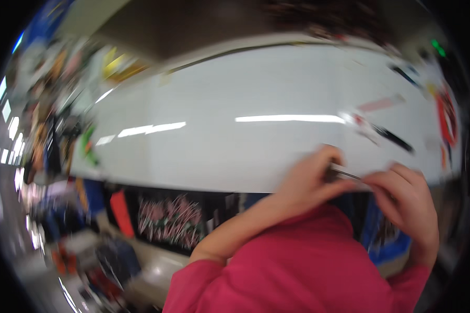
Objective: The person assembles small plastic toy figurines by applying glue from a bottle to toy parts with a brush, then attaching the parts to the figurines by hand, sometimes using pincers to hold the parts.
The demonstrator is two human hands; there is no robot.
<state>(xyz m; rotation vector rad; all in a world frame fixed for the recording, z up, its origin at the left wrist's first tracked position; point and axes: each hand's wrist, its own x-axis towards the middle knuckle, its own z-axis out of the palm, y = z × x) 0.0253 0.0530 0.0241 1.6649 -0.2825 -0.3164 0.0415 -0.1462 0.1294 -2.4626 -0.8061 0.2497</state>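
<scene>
a thin rod point(346, 173) is right of centre in the frame, just below the middle, held above the near edge of the white table point(203, 151). the left hand point(312, 177) is closed around its left end, thumb and bent fingers gripping a darker, thicker part; blur hides whether that part is a handle or a separate piece. the right hand point(406, 194) has its thumb and fingers drawn together at the rod's right end and seems to pinch the tip, though the contact is smeared.

the rod looks light and stiff, probably metal, so it should neither sag nor break easily. being slim and smooth, it could roll or slip between dry fingertips. the thicker left part looks the surest place to hold, with a light pinch near the right tip to steady it; whether that tip is sharp cannot be told.

just above the right hand, a dark-handled tool point(394, 140) lies slanted on the table, below a pinkish strip point(380, 104). a red loop point(446, 116) sits at the far right of the frame.
</scene>
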